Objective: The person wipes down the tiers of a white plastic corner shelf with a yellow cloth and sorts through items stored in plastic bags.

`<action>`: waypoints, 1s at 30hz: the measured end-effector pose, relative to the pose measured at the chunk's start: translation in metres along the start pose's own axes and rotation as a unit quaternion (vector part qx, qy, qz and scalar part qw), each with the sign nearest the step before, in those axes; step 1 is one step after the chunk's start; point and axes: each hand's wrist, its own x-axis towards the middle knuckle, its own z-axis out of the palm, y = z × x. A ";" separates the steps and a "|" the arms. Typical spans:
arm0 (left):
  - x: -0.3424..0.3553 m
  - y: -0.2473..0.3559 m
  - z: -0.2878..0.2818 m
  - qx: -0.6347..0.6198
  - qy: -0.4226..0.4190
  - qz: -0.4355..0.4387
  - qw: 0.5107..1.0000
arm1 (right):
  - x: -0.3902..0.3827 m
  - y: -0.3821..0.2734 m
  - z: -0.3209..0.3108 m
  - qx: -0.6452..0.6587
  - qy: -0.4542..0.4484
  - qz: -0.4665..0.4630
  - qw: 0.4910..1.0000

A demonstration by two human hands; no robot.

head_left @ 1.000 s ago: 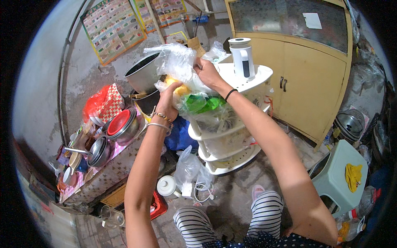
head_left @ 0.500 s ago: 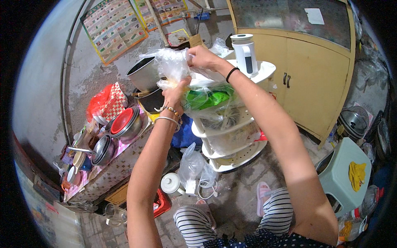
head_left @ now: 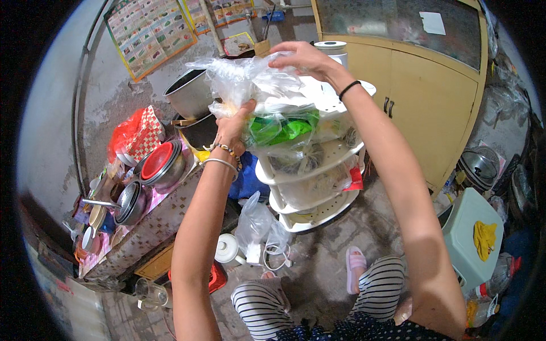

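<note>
A crumpled clear plastic bag (head_left: pixel 244 77) with white contents lies over the top of a white tiered rack (head_left: pixel 267 173). My left hand (head_left: pixel 232 128) is closed on the bag's left side, thumb uppermost. At the bag's upper right, my right hand (head_left: pixel 307 59) has its fingers stretched out and apart, the fingertips against or just above the plastic. Bright green plastic (head_left: pixel 284 128) bulges below the clear bag, on the rack's front. Behind my right hand stands a white kettle-like jug (head_left: pixel 333 51), partly hidden by it.
A deep metal pot (head_left: pixel 190 96) is left of the bag. Nested bowls (head_left: pixel 159 162) crowd the left ledge. A white lidded pot (head_left: pixel 228 249) and a clear bag (head_left: pixel 256 224) sit on the floor. On the right are a cabinet (head_left: pixel 415 102) and a pale green stool (head_left: pixel 463 224) with a yellow cloth.
My right hand has loosened from its pinch on the bag and moved right, fingers opening. The bag's top has spread out wider. My left hand keeps its hold.
</note>
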 end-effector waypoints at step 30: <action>-0.012 0.007 0.001 -0.008 -0.058 0.046 0.997 | -0.020 0.015 0.007 0.145 0.023 0.060 0.987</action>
